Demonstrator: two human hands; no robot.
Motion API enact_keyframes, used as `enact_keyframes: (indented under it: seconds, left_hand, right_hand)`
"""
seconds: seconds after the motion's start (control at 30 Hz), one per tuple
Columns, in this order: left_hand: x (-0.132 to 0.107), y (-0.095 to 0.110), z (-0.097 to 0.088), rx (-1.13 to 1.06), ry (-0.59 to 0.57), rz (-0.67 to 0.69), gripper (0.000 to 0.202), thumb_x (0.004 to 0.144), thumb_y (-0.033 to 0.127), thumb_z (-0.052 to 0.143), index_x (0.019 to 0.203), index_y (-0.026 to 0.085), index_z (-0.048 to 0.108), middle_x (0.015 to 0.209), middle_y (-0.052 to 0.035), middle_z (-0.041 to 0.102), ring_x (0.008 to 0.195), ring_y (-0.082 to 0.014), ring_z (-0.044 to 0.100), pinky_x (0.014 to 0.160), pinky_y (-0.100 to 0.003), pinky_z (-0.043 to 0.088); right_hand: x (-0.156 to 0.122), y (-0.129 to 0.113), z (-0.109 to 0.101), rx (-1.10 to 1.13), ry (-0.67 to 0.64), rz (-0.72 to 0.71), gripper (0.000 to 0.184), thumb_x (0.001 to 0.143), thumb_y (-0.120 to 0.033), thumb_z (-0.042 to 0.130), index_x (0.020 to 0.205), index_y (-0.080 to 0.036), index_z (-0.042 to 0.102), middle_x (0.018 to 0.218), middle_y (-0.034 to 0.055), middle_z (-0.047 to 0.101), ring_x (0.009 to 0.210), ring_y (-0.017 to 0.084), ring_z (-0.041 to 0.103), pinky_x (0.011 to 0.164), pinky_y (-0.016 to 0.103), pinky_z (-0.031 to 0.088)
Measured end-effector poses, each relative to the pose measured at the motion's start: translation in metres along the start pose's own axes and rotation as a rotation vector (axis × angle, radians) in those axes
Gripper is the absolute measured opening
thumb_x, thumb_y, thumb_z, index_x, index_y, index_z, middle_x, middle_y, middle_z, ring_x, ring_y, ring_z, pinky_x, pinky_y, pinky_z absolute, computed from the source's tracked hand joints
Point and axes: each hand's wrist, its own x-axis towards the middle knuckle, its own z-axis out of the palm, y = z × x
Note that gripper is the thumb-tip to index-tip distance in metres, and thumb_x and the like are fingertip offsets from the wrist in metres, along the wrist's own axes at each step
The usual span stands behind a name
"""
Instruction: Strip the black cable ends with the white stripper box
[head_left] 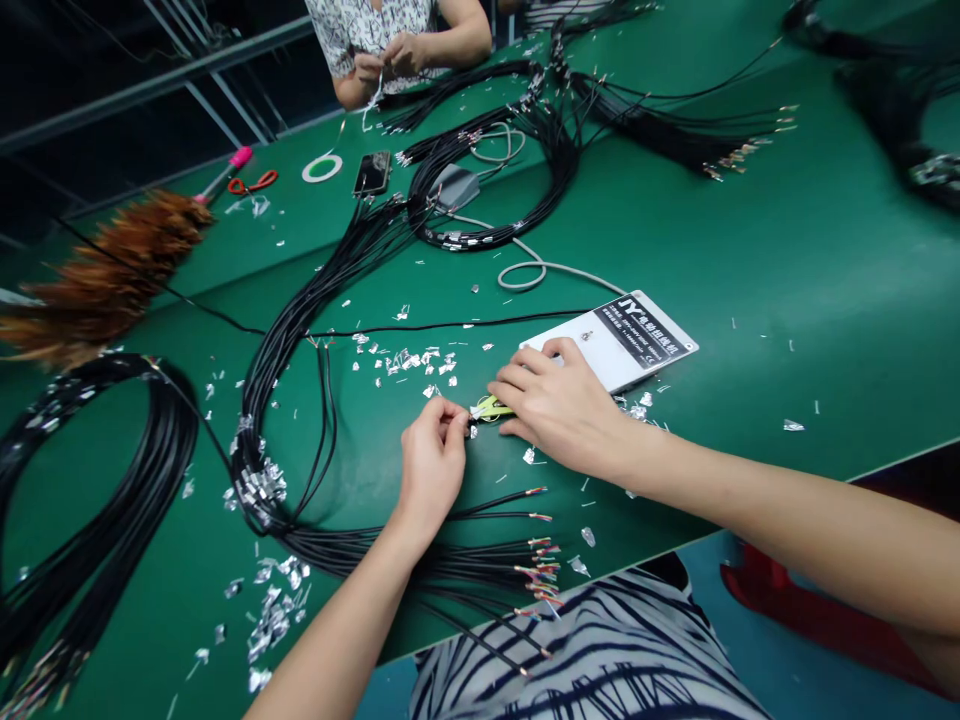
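Observation:
My left hand (433, 460) is closed in a pinch, thumb against forefinger, on the end of a thin black cable; most of that cable is hidden by the fingers. Facing it, my right hand (562, 410) curls its fingers over a small yellow-green hand tool (491, 408), which looks like snips and is partly covered by the fingers. The tool's tip meets the left fingertips. Just behind my right hand lies a flat white box (600, 350) with a black JY label. Below my left wrist, a bundle of black cables (480, 565) ends in stripped, coloured wires.
Foil scraps (274, 620) litter the green table (750, 300). Coiled black cables (165, 440) lie left; another coil (559, 190) surrounds a grey pedal (454, 187). Farther back are a phone (372, 174), tape roll (322, 168), red-handled scissors (253, 184), a brown duster (120, 270) and another person's hands (390, 62).

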Motion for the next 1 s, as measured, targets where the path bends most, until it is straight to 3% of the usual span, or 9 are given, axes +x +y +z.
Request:
enact_keyframes:
  seconds: [0.13,0.23,0.37,0.53,0.73,0.8,0.87,0.93,1.0]
  left_hand:
    - [0.0,0.0,-0.001,0.005,0.005,0.007,0.015,0.083,0.028,0.053,0.071,0.019,0.054,0.058,0.0034,0.053,0.049,-0.0106,0.045,0.048,-0.021,0.031]
    - [0.0,0.0,-0.001,0.002,0.008,0.01,0.016,0.082,0.03,0.054,0.071,0.019,0.055,0.058,0.0032,0.053,0.048,-0.0107,0.044,0.048,-0.021,0.031]
    - [0.0,0.0,-0.002,0.032,0.008,0.014,0.016,0.082,0.031,0.054,0.071,0.019,0.056,0.058,0.0027,0.054,0.049,-0.0114,0.045,0.048,-0.022,0.031]
    - [-0.003,0.0,-0.009,0.058,0.024,0.012,0.015,0.082,0.028,0.054,0.07,0.019,0.055,0.058,0.0027,0.055,0.049,-0.0111,0.047,0.049,-0.021,0.032]
    - [-0.005,-0.01,-0.022,-0.022,0.111,-0.022,0.018,0.079,0.035,0.057,0.072,0.018,0.058,0.06,0.0016,0.058,0.047,-0.0102,0.049,0.046,-0.021,0.036]
    - [0.003,-0.014,-0.036,-0.017,0.161,-0.025,0.021,0.078,0.038,0.056,0.075,0.017,0.058,0.061,0.0008,0.059,0.046,-0.0102,0.05,0.045,-0.022,0.039]
    - [0.017,-0.017,-0.063,0.011,0.256,-0.025,0.02,0.075,0.037,0.059,0.075,0.017,0.058,0.06,0.001,0.059,0.048,-0.01,0.053,0.047,-0.022,0.042]
    - [0.036,-0.016,-0.104,0.063,0.398,-0.025,0.018,0.073,0.033,0.063,0.071,0.017,0.054,0.056,0.0035,0.053,0.048,-0.008,0.05,0.047,-0.02,0.04]
    - [0.057,-0.013,-0.151,0.115,0.508,-0.032,0.027,0.079,0.034,0.06,0.064,0.019,0.044,0.044,0.0085,0.038,0.04,-0.0051,0.039,0.043,-0.017,0.036]
  right_hand:
    - [-0.036,0.011,-0.011,0.09,0.262,0.12,0.02,0.095,-0.024,0.057,0.113,-0.02,0.064,0.118,0.007,0.071,0.107,0.027,0.059,0.086,0.043,0.034]
    - [-0.067,0.015,-0.013,0.107,0.463,0.258,0.015,0.093,-0.015,0.055,0.102,-0.023,0.064,0.111,0.0041,0.074,0.102,0.025,0.063,0.087,0.041,0.038]
    - [-0.087,0.011,-0.003,0.089,0.45,0.238,0.017,0.089,-0.008,0.057,0.094,-0.024,0.06,0.112,0.0013,0.075,0.107,0.023,0.064,0.087,0.039,0.038]
    - [-0.086,0.014,0.008,-0.011,0.501,0.221,0.021,0.087,-0.006,0.061,0.094,-0.025,0.06,0.104,-0.0011,0.077,0.1,0.022,0.066,0.087,0.039,0.036]
    - [-0.086,0.0,0.003,0.163,0.542,0.238,0.019,0.088,-0.01,0.059,0.1,-0.024,0.063,0.107,0.005,0.075,0.109,0.026,0.062,0.092,0.043,0.041]
    - [-0.089,-0.019,0.001,0.356,0.482,0.148,0.019,0.09,-0.016,0.059,0.107,-0.023,0.064,0.111,0.0082,0.073,0.112,0.025,0.061,0.092,0.042,0.044]
    - [-0.094,-0.04,0.002,0.618,0.298,-0.034,0.024,0.093,-0.024,0.056,0.116,-0.021,0.063,0.114,0.0089,0.072,0.108,0.021,0.063,0.088,0.037,0.049]
    - [-0.1,-0.056,0.007,0.768,0.144,-0.172,0.025,0.094,-0.025,0.054,0.117,-0.022,0.064,0.111,0.0062,0.073,0.1,0.019,0.066,0.085,0.035,0.05]
    - [-0.106,-0.064,0.014,0.797,0.062,-0.224,0.021,0.094,-0.022,0.055,0.112,-0.023,0.066,0.109,0.0034,0.075,0.097,0.019,0.067,0.082,0.035,0.051]
